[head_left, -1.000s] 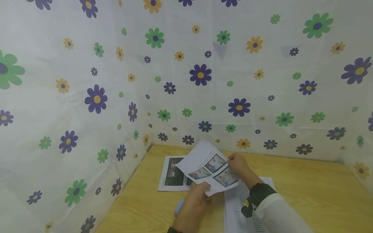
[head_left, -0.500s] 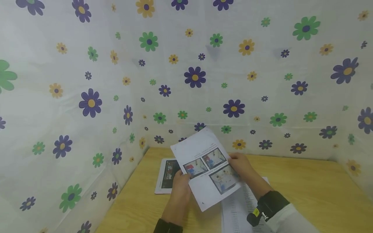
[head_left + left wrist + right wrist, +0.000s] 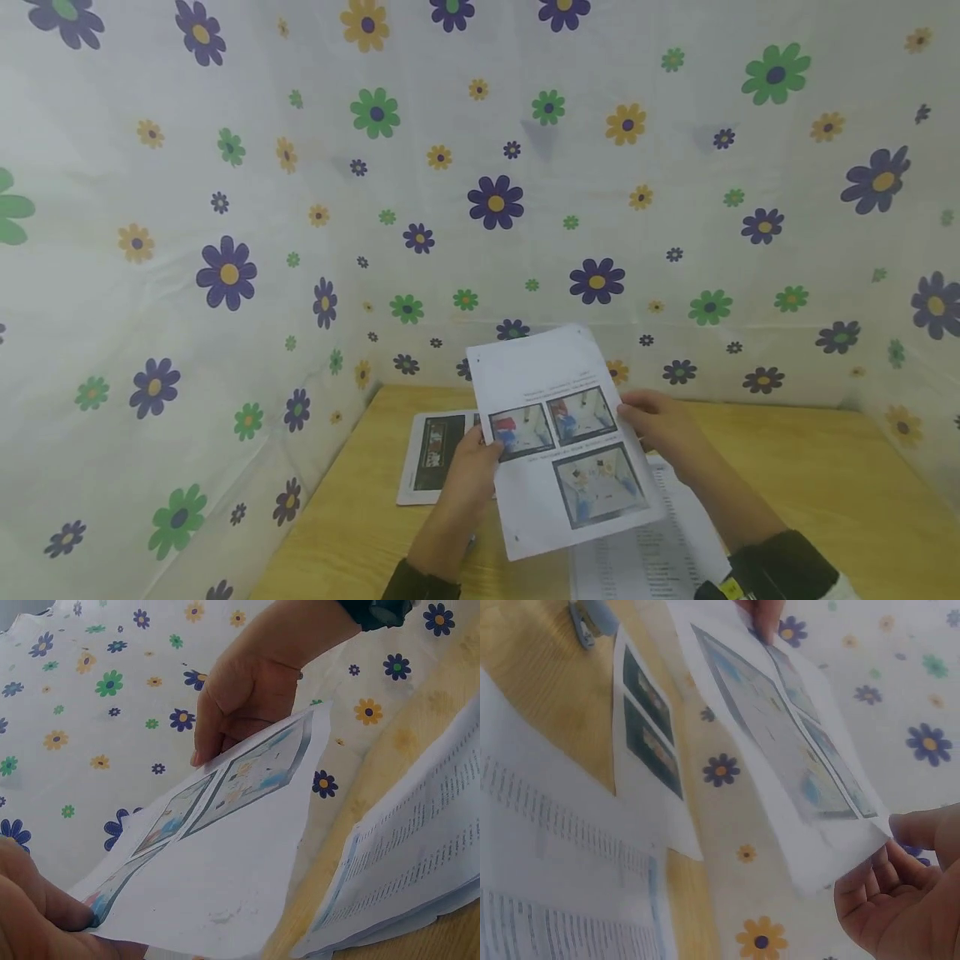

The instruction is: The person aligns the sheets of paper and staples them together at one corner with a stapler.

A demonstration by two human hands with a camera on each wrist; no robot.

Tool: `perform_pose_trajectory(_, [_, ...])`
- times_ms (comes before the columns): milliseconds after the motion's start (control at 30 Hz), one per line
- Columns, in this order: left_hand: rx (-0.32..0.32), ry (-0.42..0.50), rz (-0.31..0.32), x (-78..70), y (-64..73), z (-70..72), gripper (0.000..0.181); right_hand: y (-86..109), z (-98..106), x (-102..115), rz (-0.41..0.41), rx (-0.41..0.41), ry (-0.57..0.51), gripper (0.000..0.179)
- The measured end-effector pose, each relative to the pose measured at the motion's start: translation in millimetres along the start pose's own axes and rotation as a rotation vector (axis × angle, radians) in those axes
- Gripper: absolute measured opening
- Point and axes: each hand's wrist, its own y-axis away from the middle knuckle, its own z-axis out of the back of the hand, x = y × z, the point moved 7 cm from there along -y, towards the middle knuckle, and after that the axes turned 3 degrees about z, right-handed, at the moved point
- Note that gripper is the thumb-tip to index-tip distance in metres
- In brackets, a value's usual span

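A photo-printed sheet [image 3: 557, 442] is held above the bench [image 3: 817, 475], lifted but not yet laid down, pinched at opposite edges by the left hand [image 3: 471, 468] and right hand [image 3: 666, 432], while text pages [image 3: 628, 565] and a dark-pictured sheet [image 3: 432, 458] are seen below.

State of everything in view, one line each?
Held paper: raised off the table, tilted, printed side toward the head camera
Left hand: pinching the paper's left edge
Right hand: pinching its right edge
Dark-picture sheet: on the table, face up, partly hidden
Text sheets: stacked on the table, print up, partly hidden
Blue object: on the table, cut off by frame
Flowered curtain: hanging behind table, creased
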Motion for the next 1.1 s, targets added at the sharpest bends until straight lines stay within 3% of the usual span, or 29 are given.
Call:
perform_pose_trajectory(167, [0.071, 0.007, 0.009, -6.0, 6.0, -15.9, 0.045, 15.8, 21, -1, 0.003, 0.017, -0.045, 0.044])
perform_pose_trajectory(367, [0.091, 0.004, -0.006, -11.3, 11.7, -27.0, 0.038, 32.0, 43, -16, -0.045, 0.010, -0.005, 0.044])
perform_pose_trajectory(567, [0.088, -0.073, -0.018, -13.2, 16.1, -33.4, 0.035, 46.3, 62, -25, -0.075, -0.012, 0.034, 0.042])
perform_pose_trajectory(833, [0.145, -0.129, 0.000, 11.0, 8.2, -49.9, 0.036, 59.1, 74, -46, -0.194, -0.038, -0.030, 0.040])
perform_pose_trajectory(1100, [0.171, -0.171, 0.022, 30.1, 4.5, -66.7, 0.031, 68.0, 78, -69, -0.245, -0.035, -0.045, 0.044])
